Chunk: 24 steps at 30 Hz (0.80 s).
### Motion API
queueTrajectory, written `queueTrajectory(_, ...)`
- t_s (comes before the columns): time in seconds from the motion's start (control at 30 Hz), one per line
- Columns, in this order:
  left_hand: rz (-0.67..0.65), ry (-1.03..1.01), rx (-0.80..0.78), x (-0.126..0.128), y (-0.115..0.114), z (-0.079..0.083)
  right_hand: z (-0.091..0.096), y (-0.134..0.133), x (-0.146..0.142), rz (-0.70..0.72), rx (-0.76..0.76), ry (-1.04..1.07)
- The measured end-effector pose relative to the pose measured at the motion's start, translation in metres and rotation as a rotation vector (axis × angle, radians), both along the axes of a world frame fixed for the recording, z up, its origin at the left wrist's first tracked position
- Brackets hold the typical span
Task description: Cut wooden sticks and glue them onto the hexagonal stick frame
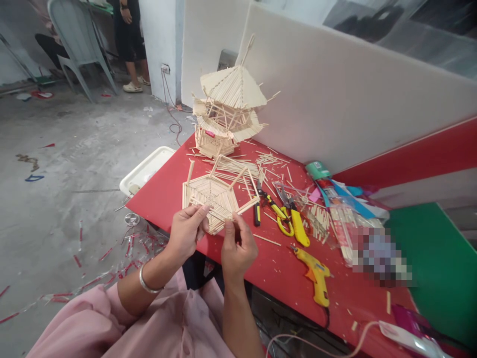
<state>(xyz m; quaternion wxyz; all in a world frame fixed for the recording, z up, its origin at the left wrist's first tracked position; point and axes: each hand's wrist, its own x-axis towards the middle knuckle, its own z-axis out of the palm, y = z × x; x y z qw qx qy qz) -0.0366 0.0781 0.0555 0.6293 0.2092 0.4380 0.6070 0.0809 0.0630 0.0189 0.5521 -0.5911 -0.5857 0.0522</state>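
My left hand (pixel 188 229) is closed in a pinch at one end of a thin wooden stick (pixel 218 215). At its other end, the thumb and fingers of my right hand (pixel 238 244) pinch too. The stick lies across the near side of a hexagonal stick base (pixel 210 191), woven in rings, with upright stick frames on its far and right sides. Whether the stick touches the base I cannot tell. Behind it stands a tiered pagoda model (pixel 234 89) of the same sticks, with loose wooden sticks (pixel 234 170) between the two.
On the red table (pixel 276 258) lie pliers (pixel 274 204), scissors (pixel 285 219), a yellow cutter knife (pixel 299 226) and a yellow glue gun (pixel 315 276) with its cord. Bagged sticks (pixel 341 231) and a green board (pixel 436 263) are at right. A white panel (pixel 298 99) rises behind.
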Motion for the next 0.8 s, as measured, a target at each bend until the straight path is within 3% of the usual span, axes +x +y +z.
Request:
queueTrajectory(0.43, 0.086, -0.013, 0.076, -0.005, -0.001, 0.001, -0.001, -0.001, -0.003, 0.046, 0.004, 0.034)
queueTrajectory(0.63, 0.141, 0.11, 0.163, -0.008, -0.012, 0.007, 0.014, -0.012, 0.007, 0.078, -0.019, -0.02)
queueTrajectory(0.7, 0.093, 0.205, 0.223, -0.011, -0.021, 0.012, 0.023, -0.017, 0.021, 0.06, -0.012, -0.036)
queueTrajectory(0.8, -0.143, 0.408, 0.382, -0.012, -0.033, 0.019, 0.033, -0.012, 0.056, -0.016, -0.041, -0.09)
